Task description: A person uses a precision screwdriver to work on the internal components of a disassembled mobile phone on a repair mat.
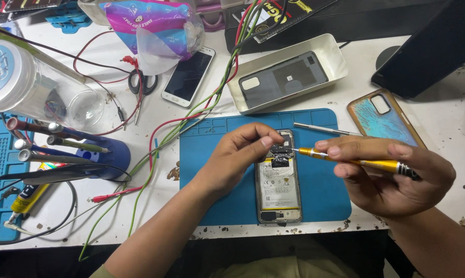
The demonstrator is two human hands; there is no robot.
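Opened phone (278, 190) lies mid-mat (212, 170), left hand (237, 154) pinching its top edge, right hand (392, 175) gripping gold screwdriver (356, 160).

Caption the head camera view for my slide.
Left hand steadies an opened phone on a blue mat while right hand applies a yellow precision screwdriver.

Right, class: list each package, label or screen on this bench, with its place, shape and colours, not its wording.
Plastic bag: top centre, crumpled, pink, purple and blue.
White phone: below the bag, dark blank screen.
Battery label: on the opened phone on the blue mat, white rectangle, beside the left hand.
Glue tube: far left, yellow with black.
Clear jar: top left, round pale blue lid label.
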